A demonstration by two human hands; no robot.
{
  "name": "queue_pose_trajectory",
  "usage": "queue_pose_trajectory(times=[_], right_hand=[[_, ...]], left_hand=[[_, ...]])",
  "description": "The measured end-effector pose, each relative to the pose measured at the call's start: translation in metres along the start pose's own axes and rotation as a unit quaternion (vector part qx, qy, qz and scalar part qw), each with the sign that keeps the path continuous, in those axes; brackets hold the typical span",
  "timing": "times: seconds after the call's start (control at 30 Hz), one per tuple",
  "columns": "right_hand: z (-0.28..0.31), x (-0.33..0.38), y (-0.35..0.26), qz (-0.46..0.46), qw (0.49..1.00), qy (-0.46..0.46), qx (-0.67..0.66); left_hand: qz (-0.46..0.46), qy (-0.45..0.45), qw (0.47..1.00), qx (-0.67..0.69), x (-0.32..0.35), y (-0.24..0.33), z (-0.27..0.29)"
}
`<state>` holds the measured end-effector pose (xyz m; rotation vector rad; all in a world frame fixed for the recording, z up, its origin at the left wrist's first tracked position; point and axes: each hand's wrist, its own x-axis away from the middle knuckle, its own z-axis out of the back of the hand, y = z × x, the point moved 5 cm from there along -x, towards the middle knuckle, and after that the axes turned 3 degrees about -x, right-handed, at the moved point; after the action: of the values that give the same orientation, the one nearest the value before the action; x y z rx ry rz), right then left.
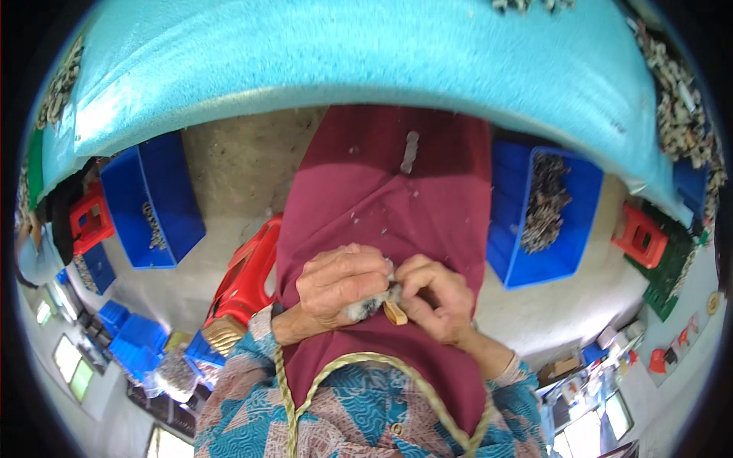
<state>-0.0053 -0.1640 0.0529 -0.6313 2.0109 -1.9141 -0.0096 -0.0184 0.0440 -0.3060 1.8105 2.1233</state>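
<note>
Over the lap of a maroon apron (382, 206), both hands are close together. My left hand (343, 282) is closed over a small fuzzy grey-and-white piece (363, 309), part of which shows below the fingers. A tan strip or loop (395, 313) sticks out between the two hands; I cannot tell what it is fixed to. My right hand (437, 298) has its fingers curled in a pinch right beside the fuzzy piece, and what they grip is hidden. Small pale bits and a whitish strip (410, 153) lie on the apron cloth.
A light-blue covered table (366, 53) spans the far side, with piles of grey pieces (679, 107) at its right. Blue bins stand on the floor at left (153, 202) and right (546, 221), both holding small pieces. Red stools (248, 267) (641, 235) stand around.
</note>
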Motion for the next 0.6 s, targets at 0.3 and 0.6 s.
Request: queue_pose_trajectory(times=[0.3, 0.6], right_hand=[[0.072, -0.086, 0.065, -0.008, 0.919, -0.001, 0.395], [0.074, -0.133, 0.106, -0.054, 0.771, -0.085, 0.629]], left_hand=[[-0.044, -0.078, 0.993, 0.076, 0.000, 0.000, -0.023], [-0.007, -0.032, 0.998, 0.049, -0.001, -0.003, -0.009]])
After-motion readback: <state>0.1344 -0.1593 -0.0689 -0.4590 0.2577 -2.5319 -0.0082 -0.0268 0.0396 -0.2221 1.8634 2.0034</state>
